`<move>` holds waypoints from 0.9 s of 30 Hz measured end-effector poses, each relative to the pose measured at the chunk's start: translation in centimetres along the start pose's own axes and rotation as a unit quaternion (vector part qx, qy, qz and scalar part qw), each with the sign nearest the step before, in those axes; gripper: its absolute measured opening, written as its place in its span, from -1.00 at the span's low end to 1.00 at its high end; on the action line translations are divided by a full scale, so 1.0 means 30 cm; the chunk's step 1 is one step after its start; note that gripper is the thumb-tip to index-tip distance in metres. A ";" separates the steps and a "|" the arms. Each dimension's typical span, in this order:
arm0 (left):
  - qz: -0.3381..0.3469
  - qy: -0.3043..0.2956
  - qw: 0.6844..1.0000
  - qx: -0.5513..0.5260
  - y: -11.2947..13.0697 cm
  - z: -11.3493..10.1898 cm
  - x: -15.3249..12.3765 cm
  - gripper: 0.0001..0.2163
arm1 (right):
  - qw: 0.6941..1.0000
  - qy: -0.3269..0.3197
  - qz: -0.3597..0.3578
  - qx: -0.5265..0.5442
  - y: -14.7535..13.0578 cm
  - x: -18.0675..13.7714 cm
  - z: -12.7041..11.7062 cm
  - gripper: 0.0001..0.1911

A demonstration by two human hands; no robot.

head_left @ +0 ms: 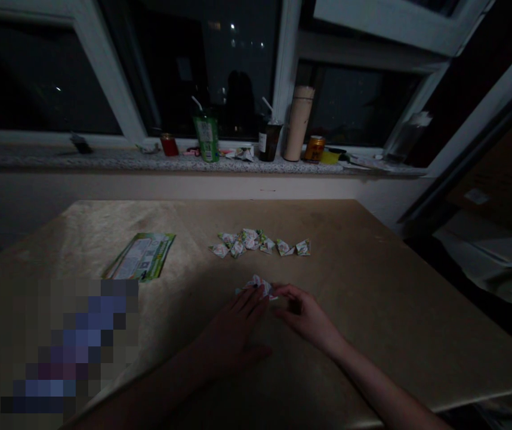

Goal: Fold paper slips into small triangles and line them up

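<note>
A small folded paper piece (259, 283), printed in white, green and pink, lies on the brown table in front of me. My left hand (238, 319) is spread flat, its fingertips resting on the paper's near side and partly covering it. Close to the paper's right edge is my right hand (307, 316), fingers curved and thumb apart from them; whether its fingertips touch the edge I cannot tell. Beyond both hands sits a cluster of similar folded paper pieces (250, 239), with two more pieces (284, 247) at its right.
A stack of green printed sheets (142, 257) lies on the table's left, above a blurred-out patch (72, 343). Along the windowsill (247, 167) stand a green cup (206, 140), a dark cup (268, 142), a tall flask (299, 124), an orange can (314, 149) and a red jar (169, 145).
</note>
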State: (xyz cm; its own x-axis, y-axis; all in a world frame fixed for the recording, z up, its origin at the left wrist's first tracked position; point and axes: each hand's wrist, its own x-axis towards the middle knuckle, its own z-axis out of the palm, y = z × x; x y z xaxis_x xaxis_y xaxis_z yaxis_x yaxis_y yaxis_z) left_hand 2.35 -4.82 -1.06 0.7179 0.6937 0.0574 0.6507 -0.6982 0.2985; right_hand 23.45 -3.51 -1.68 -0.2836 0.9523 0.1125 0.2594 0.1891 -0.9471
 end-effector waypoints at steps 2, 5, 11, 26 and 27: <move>-0.003 0.005 1.000 -0.002 0.000 0.005 0.000 -0.21 | 0.998 -0.010 -0.032 -0.048 -0.005 -0.016 0.006 -0.72; -0.002 0.007 1.000 0.000 -0.001 0.009 -0.001 -0.21 | 0.987 -0.017 -0.074 -0.143 -0.011 -0.040 0.016 -0.64; 0.006 0.016 1.000 -0.003 -0.007 0.014 -0.001 -0.23 | 0.944 -0.038 -0.100 -0.312 -0.017 -0.069 0.031 -0.54; -0.034 0.016 0.999 0.010 0.023 -0.008 0.027 -0.28 | 0.930 -0.036 -0.147 -0.335 -0.029 -0.036 -0.011 -0.46; -0.040 0.014 0.999 0.014 0.027 -0.009 0.032 -0.29 | 0.932 -0.039 -0.149 -0.328 -0.026 -0.033 -0.018 -0.47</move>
State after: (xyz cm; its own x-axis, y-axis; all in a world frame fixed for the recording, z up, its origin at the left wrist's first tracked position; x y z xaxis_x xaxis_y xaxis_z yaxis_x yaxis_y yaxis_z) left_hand 3.51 -4.66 -0.51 0.6563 0.7521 0.0602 0.7131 -0.6444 0.2761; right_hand 24.02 -4.47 -0.88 -0.4928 0.8189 0.2943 0.6594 0.5721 -0.4877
